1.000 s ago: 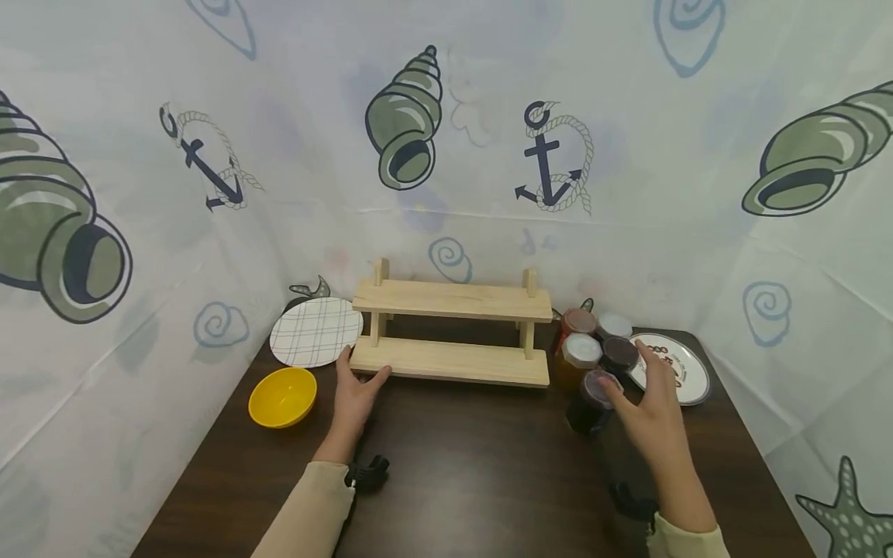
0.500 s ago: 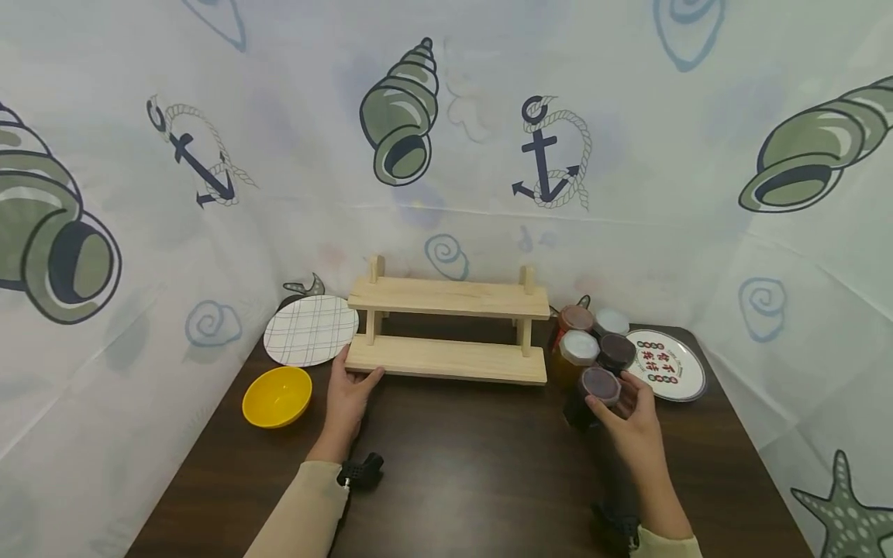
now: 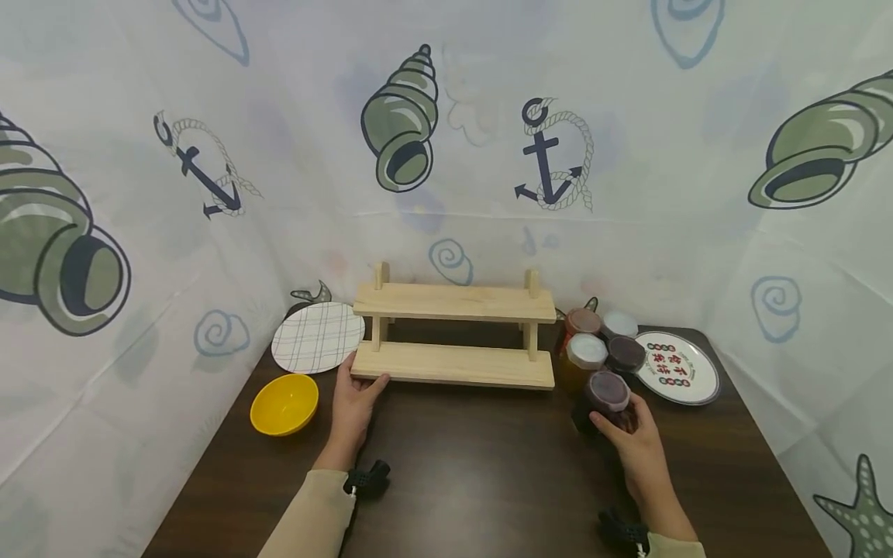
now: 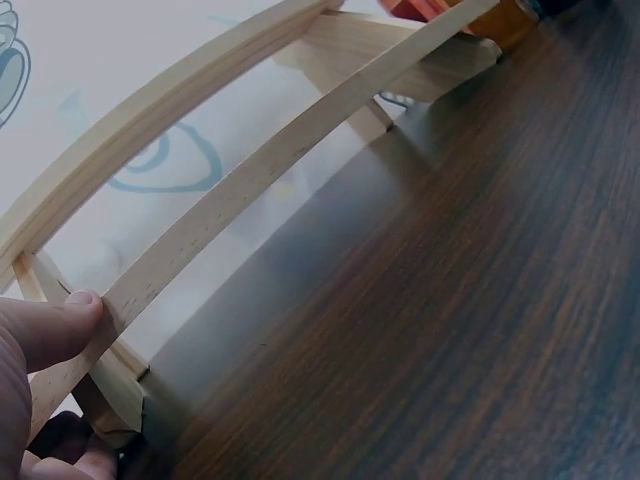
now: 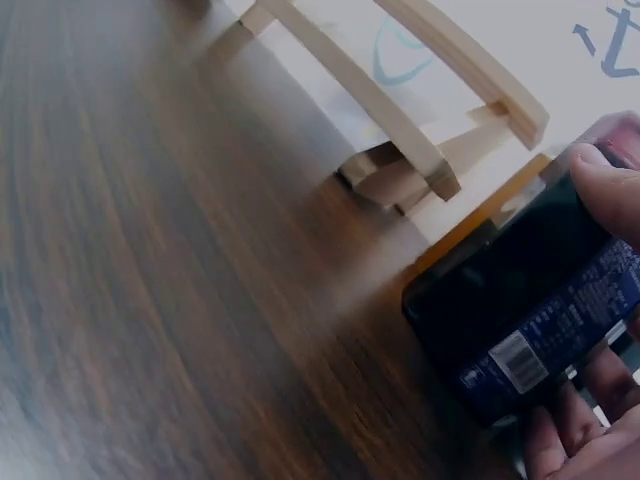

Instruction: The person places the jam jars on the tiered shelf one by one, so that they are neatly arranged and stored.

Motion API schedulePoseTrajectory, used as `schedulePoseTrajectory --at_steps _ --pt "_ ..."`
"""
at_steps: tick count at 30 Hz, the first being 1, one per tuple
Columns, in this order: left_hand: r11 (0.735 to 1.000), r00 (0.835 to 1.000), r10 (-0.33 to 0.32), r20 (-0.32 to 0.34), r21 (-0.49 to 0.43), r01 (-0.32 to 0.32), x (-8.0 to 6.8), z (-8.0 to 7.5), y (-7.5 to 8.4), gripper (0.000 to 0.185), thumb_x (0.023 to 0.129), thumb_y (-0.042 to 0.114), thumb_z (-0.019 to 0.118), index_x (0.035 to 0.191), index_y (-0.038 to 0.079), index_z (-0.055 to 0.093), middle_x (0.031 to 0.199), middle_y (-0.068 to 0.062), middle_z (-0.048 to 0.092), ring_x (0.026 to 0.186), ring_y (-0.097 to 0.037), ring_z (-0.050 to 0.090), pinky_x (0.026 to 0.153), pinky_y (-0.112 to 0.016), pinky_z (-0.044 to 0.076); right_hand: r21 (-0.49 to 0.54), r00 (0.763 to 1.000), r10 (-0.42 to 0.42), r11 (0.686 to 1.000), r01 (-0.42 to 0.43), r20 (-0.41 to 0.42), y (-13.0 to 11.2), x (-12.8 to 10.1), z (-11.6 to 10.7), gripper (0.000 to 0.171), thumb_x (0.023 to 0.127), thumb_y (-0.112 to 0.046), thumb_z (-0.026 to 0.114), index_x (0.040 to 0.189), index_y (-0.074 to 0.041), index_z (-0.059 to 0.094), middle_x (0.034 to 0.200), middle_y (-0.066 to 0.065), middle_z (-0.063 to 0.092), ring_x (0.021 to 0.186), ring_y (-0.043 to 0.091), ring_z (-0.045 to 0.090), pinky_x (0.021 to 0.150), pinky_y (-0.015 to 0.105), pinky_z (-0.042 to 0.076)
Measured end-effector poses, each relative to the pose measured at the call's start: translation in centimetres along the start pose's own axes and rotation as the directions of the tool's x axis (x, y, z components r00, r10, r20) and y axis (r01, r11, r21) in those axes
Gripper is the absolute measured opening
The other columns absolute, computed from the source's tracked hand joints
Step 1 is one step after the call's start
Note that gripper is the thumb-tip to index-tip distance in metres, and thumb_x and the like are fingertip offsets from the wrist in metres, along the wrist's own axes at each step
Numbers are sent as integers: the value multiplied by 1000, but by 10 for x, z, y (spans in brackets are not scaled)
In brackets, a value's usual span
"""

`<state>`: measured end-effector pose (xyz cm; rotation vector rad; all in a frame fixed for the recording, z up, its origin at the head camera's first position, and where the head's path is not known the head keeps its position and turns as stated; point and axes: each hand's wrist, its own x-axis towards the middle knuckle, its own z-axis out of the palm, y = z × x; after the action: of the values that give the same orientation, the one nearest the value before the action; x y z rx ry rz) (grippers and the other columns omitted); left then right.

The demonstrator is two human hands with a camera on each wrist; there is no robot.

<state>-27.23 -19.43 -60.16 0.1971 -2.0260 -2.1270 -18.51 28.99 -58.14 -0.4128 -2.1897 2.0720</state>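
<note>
At the bottom of the head view, both forearms wear long beige sleeves. A small black camera mount is fixed at the left cuff, and another black mount at the right cuff. The hands are bare.

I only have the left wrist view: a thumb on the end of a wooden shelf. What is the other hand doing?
Observer: The right hand grips a dark jar with a purple lid, the nearest of a cluster of jars right of the wooden shelf.
Operator: Is that jar lifted or on the table?
Observer: I cannot tell; the right wrist view shows its barcode label, with the thumb near the lid.
Operator: Anything left of my hand?
Observer: A yellow bowl sits left of the left hand, with a checked plate behind it.
</note>
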Motion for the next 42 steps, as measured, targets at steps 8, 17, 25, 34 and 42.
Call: schedulePoseTrajectory --at_steps 8,17,25,34,42 --pt "1000 1000 5 6 -15 -5 1 0 3 97 100 5 79 175 15 17 183 -13 20 166 -32 32 131 -47 37 15 997 -1 1000 0 76 5 4 -2 87 97 -15 85 168 -23 35 171 2 35 164 18 29 114 7 39" --pt "1000 1000 -6 -16 -22 6 1 0 -2 96 99 3 79 174 12 19 182 -13 21 164 -32 35 128 -44 40 45 999 -20 999 18 44 4 5 0 86 92 -13 89 164 -20 42 167 2 41 156 12 39 107 4 43" --pt "1000 1000 -15 -11 -13 15 -1 1 0 96 100 5 79 174 12 19 182 -13 21 165 -32 35 129 -45 39 72 1000 -13 997 12 25 5 2 1 84 92 -12 89 163 -21 44 166 1 43 156 12 38 109 4 44" --pt "999 1000 -17 -8 -28 17 0 -1 -2 96 99 5 80 174 14 20 182 -12 21 164 -30 35 129 -43 39 131 996 -87 987 89 -25 6 -4 8 80 93 -7 87 162 -19 48 159 -2 51 151 12 45 103 6 50" --pt "1000 1000 -6 -16 -24 6 0 -1 -3 96 99 3 79 174 12 19 182 -16 21 164 -35 34 129 -48 38 138 987 -155 978 158 -31 -17 -14 14 79 92 -3 87 160 -16 50 156 1 55 146 10 51 106 9 52"
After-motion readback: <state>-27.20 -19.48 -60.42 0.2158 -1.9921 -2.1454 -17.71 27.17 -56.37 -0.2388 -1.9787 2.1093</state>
